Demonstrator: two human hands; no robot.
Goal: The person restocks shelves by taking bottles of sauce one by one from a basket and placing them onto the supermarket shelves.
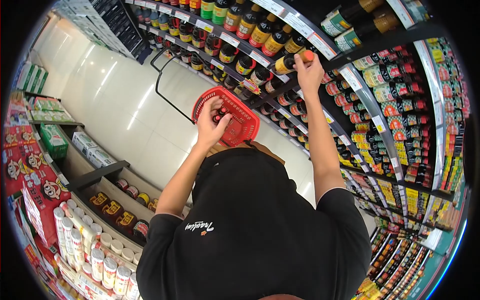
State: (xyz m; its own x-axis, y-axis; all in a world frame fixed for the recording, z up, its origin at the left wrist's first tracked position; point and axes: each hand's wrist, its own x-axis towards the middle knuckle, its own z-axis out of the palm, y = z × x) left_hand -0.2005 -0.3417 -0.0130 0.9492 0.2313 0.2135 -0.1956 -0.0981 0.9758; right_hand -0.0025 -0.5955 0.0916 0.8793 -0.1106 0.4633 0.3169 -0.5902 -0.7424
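My right hand [309, 77] is closed around the neck end of a sauce bottle [286, 65]. The bottle is dark with a yellow label and an orange-red cap, and lies tilted close to the shelf front. Over the red shopping basket [251, 131], my left hand [211, 126] has its fingers curled about a small dark bottle with a red cap [218, 117]. Most of that bottle is hidden by the fingers. The basket is in front of my body, its long black handle [159, 85] swung out to the left.
Shelves of sauce bottles [260, 36] with price tags [300, 25] run along the front and right. A low display with jars [112, 207], white canisters [107, 270] and red packages [35, 165] stands on the left. Pale tiled floor [125, 95] lies between them.
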